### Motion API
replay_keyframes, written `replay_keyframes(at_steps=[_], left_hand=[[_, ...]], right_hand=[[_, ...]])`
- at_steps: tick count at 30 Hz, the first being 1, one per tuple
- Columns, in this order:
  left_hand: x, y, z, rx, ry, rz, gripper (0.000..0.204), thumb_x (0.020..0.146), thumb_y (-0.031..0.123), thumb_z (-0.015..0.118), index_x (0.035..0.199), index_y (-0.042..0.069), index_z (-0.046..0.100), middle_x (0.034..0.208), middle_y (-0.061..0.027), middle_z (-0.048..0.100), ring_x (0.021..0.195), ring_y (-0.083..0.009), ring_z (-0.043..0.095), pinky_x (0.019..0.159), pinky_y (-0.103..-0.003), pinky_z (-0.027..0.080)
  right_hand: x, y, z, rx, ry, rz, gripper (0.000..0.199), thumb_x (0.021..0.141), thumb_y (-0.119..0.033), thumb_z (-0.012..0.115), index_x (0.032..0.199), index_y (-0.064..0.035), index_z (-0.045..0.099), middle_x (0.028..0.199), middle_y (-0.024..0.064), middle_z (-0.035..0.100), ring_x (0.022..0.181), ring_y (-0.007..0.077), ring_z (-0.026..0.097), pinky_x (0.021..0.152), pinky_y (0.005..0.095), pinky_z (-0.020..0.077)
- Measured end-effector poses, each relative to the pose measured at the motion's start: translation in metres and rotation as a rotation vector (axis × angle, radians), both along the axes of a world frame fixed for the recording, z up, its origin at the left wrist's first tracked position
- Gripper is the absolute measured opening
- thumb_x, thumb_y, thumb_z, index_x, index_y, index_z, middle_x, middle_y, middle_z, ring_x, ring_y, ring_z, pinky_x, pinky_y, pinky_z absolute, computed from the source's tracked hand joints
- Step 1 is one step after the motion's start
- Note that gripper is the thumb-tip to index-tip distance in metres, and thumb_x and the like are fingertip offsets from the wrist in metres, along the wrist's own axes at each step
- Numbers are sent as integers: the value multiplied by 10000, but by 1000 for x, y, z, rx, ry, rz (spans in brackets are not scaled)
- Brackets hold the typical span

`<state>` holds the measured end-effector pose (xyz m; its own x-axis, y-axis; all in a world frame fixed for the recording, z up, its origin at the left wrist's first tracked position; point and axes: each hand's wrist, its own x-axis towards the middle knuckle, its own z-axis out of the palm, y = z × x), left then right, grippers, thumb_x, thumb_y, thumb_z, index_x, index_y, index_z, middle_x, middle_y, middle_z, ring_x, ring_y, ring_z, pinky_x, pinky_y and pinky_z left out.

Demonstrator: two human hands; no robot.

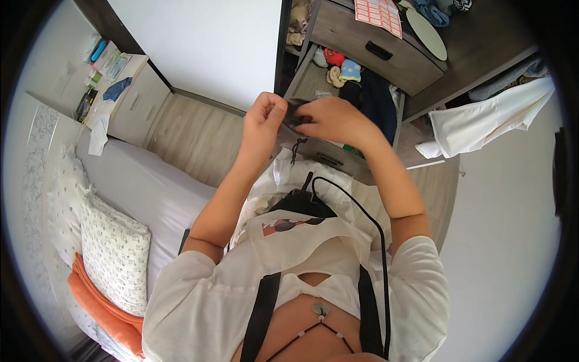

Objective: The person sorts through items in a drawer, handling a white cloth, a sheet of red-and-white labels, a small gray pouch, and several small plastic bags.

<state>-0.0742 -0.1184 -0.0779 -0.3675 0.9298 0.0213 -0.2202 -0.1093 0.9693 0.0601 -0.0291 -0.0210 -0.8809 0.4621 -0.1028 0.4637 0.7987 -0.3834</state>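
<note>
My left hand is closed in a pinch on the edge of a dark drawstring bag, held up in front of the drawers. A black knotted cord dangles below it. From the other side my right hand reaches in, its curled fingers and thumb on the bag's dark fabric, slightly blurred. What the bag contains is hidden. Just beyond my hands is an open drawer with a red item, a blue patterned item, a beige item and dark cloth in it.
On the right, a white cloth hangs from a dark wooden unit. A red-and-white label sheet and an oval mirror are above the drawer. Left are a bed, a pillow and a white cabinet. A black cable crosses my front.
</note>
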Motion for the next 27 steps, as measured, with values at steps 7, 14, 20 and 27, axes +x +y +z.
replay_keyframes(at_steps=[7, 14, 20, 27], left_hand=[[5, 5, 1, 5, -149, -46, 116, 893, 204, 498, 823, 114, 513, 698, 75, 477, 609, -21, 405, 543, -184, 316], [18, 11, -5, -4, -257, -124, 95, 893, 192, 496, 843, 113, 509, 724, 66, 490, 630, -26, 431, 581, -195, 353], [25, 11, 0, 23, -374, -106, 75, 887, 179, 502, 834, 127, 509, 721, 65, 499, 607, -19, 419, 540, -180, 333], [27, 12, 9, 108, -536, -158, 85, 900, 168, 478, 851, 102, 497, 765, 27, 545, 673, -50, 496, 619, -205, 405]], right_hand=[[26, 14, 7, -367, 398, -177, 216, 810, -196, 579, 928, -21, 626, 703, 62, 622, 669, 105, 576, 615, 233, 442], [11, 4, -3, -692, 1002, -367, 327, 934, -271, 392, 1200, -88, 447, 989, 37, 485, 721, 109, 515, 696, 229, 433], [14, -5, -14, -406, 848, -189, 262, 902, -126, 398, 1117, -27, 510, 1012, 105, 574, 954, 146, 556, 860, 263, 401], [42, -4, -43, -428, 959, -234, 222, 875, -87, 474, 1086, -53, 533, 1075, 118, 599, 1094, 162, 496, 828, 259, 413]])
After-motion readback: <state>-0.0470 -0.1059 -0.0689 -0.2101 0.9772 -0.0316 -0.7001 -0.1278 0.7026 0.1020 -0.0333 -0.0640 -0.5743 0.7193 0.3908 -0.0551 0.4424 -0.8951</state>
